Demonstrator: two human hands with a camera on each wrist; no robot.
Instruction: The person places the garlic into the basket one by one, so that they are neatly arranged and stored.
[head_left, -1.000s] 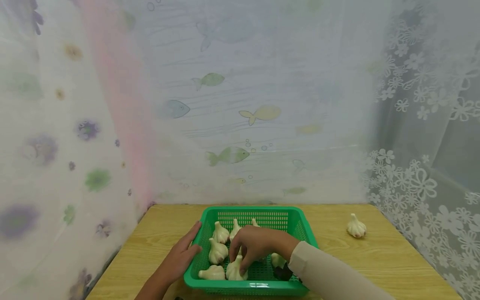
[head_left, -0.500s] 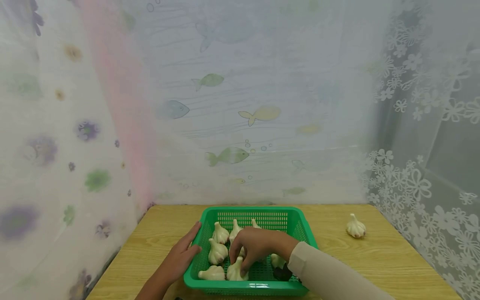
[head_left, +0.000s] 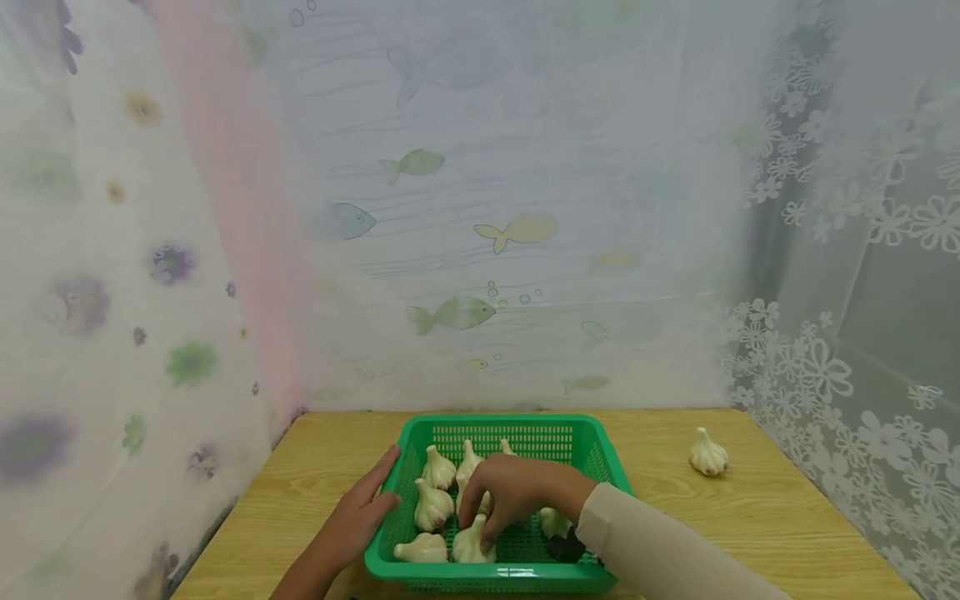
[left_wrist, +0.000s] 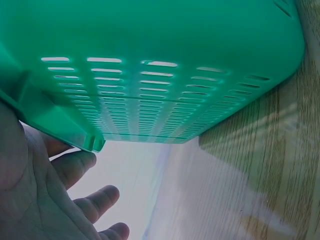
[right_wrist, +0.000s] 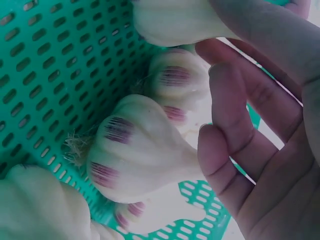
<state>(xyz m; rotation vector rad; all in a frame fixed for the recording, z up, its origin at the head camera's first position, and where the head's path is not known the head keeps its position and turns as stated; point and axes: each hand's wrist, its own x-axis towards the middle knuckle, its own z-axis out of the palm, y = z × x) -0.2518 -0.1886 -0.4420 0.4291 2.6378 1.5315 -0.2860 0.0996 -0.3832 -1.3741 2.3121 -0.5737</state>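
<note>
A green plastic basket (head_left: 487, 572) holds several white garlic bulbs. My left hand (head_left: 356, 517) rests along the basket's left rim, with the thumb over the edge; in the left wrist view its other fingers (left_wrist: 97, 202) extend loosely beside the green wall (left_wrist: 150, 37). Inside the basket, my right hand (head_left: 517, 487) pinches a garlic bulb (head_left: 471, 546) by its neck, near the front wall. The right wrist view shows that bulb (right_wrist: 172, 20) at the top, under the thumb, while a purple-streaked bulb (right_wrist: 135, 147) lies beside the curled lower fingers.
One more garlic bulb (head_left: 708, 454) sits on the wooden table (head_left: 675, 517), right of the basket. A dark object (head_left: 566, 547) shows below the right wrist. Patterned curtains (head_left: 420, 250) hang behind the table and at both sides.
The whole head view has shifted slightly. The right hand keeps its pinch on the garlic bulb, which barely moves, and the left hand stays on the rim.
</note>
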